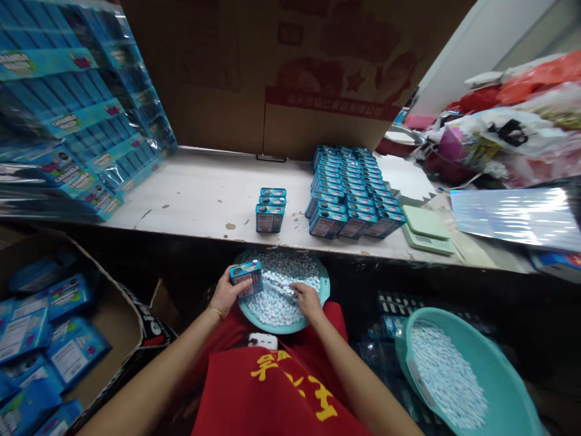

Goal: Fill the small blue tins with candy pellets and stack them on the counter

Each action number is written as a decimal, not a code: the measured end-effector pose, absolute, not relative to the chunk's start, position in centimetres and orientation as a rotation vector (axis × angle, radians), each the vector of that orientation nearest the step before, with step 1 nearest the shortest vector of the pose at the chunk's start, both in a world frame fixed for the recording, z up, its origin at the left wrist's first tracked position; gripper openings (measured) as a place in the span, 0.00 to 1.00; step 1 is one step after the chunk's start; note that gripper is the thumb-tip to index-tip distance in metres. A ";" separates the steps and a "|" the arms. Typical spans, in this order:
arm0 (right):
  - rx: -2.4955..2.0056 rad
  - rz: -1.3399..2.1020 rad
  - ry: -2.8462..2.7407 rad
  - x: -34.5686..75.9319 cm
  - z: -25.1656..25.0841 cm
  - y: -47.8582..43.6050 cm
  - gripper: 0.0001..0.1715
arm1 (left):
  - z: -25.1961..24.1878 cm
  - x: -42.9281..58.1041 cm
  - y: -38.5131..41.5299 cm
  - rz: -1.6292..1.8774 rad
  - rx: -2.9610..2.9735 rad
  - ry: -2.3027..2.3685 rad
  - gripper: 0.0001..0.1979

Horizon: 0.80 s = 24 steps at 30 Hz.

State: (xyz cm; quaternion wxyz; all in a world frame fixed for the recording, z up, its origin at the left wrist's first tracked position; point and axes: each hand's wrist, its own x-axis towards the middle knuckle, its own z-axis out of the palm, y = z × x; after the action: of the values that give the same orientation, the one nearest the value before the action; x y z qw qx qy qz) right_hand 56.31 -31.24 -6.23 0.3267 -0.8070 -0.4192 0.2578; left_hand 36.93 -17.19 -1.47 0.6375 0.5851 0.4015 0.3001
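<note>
My left hand (pixel 228 293) is wrapped round a small blue box (pixel 247 277), held tilted over the left side of a teal basin (pixel 325 283). Pale blue and white candies (pixel 276 307) fill the basin, which rests on my lap. Over the basin's right part, my right hand (pixel 307 299) is closed in a pinch, its fingertips at a scoop-like thing heaped with candies; its shape is hard to make out. On the table edge beyond stand several small blue boxes in a short row (pixel 270 218).
Many blue boxes (pixel 351 188) stand in rows on the white table (pixel 204 194), beside a green scale (pixel 426 229). Wrapped display packs (pixel 68 109) are stacked left, above a carton (pixel 113 333) of blue packs. A second teal basin (pixel 490 363) of candies sits lower right.
</note>
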 end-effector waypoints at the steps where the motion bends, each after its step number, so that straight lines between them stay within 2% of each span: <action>1: -2.087 0.682 -1.093 56.7 -5.5 -31.7 0.17 | -1.3 36.6 -16.9 0.697 1.395 0.928 0.24; 9: -1.976 0.701 -1.290 57.7 3.4 -32.5 0.17 | -1.6 37.2 -17.5 0.688 1.796 0.932 0.19; 14: -2.217 0.728 -1.557 56.2 8.0 -30.5 0.19 | -1.6 37.9 -18.2 0.623 1.951 0.893 0.18; 19: -2.524 0.610 -1.834 54.4 11.0 -28.8 0.18 | -1.7 37.7 -18.3 0.629 2.049 0.859 0.19; 24: -2.617 0.521 -1.981 52.5 12.4 -27.4 0.17 | -1.8 37.7 -18.4 0.644 2.092 0.835 0.20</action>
State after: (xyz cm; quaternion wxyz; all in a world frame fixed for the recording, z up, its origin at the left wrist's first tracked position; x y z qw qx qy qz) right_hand 52.53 -27.44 12.44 -0.0907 -0.7841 -0.5937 0.1562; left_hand 37.69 -18.44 -1.84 0.3888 0.8227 0.3283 0.2534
